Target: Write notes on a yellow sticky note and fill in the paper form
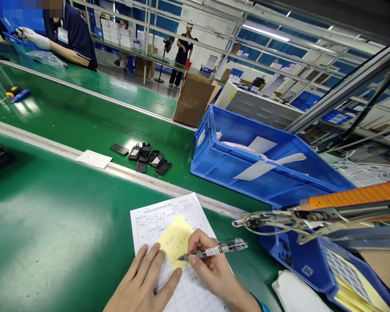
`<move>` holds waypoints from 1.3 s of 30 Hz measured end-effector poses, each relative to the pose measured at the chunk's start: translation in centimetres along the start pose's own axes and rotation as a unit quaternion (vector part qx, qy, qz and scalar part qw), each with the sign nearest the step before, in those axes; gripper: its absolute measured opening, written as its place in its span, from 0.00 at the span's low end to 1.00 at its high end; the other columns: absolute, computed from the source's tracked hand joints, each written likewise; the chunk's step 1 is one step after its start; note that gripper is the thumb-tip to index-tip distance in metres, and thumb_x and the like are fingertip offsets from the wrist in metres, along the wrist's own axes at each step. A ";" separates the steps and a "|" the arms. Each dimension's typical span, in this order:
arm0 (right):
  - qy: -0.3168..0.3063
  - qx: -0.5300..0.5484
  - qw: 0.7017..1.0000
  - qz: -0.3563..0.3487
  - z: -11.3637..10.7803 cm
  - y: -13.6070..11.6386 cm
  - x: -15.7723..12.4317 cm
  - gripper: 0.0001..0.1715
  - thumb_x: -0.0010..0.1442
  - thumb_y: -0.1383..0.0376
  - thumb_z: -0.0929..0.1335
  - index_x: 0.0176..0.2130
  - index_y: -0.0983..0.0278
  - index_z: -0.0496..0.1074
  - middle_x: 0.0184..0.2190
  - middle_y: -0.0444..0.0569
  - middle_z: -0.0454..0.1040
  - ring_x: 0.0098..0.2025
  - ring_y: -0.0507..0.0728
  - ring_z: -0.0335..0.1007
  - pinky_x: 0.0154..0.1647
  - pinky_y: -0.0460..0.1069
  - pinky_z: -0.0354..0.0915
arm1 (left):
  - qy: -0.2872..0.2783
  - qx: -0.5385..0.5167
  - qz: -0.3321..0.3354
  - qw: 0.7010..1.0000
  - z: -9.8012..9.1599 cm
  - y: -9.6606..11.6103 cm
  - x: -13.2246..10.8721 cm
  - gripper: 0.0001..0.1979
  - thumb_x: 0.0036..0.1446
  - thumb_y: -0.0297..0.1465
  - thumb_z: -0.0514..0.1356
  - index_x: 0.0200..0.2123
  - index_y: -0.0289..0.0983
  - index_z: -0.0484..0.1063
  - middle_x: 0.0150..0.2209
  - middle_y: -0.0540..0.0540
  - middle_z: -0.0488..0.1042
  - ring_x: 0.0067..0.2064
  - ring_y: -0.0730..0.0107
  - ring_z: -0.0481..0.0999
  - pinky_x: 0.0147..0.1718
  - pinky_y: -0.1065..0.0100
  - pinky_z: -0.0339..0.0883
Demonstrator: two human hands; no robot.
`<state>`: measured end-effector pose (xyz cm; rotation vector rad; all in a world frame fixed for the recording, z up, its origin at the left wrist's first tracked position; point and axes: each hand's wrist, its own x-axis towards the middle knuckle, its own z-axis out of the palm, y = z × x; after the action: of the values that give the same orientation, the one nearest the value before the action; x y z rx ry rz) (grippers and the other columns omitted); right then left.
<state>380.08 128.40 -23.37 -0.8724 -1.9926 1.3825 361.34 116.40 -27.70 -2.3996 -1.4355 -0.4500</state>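
A yellow sticky note with handwriting lies on a printed form on the green bench. In my right hand is a pen, its tip touching or just over the lower part of the note. My left hand rests flat with fingers spread, fingertips at the note's left and lower edges and on the form. The palm side of each hand is hidden.
Several black plastic cases and a white slip lie beyond the form. A large blue crate stands right of them. An orange-handled tool hangs at right over a blue bin. A co-worker works at upper left.
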 end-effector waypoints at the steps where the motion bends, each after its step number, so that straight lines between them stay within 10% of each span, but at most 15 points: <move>1: -0.014 -0.005 1.000 0.010 0.1 0.0 0.0 0.06 0.59 0.62 0.65 0.32 0.60 0.63 0.22 0.40 0.60 0.23 0.51 0.54 0.22 0.46 0.52 | -0.004 -0.005 -0.018 1.000 0.0 0.2 0.0 0.28 0.64 0.40 0.59 0.65 0.44 0.59 0.53 0.38 0.71 0.61 0.45 0.65 0.60 0.47 0.58; 39: 0.021 -0.021 0.998 0.063 0.6 0.3 0.9 0.23 0.66 0.50 0.63 0.26 0.60 0.59 0.22 0.40 0.56 0.24 0.52 0.51 0.24 0.46 0.52 | -0.057 -0.064 0.005 0.996 -1.5 -0.4 1.2 0.34 0.61 0.55 0.55 0.63 0.41 0.62 0.52 0.36 0.73 0.57 0.45 0.69 0.56 0.48 0.58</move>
<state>379.09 128.83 -23.74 -1.0534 -1.9707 1.3845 361.34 116.89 -25.83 -2.5705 -1.4822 -0.4201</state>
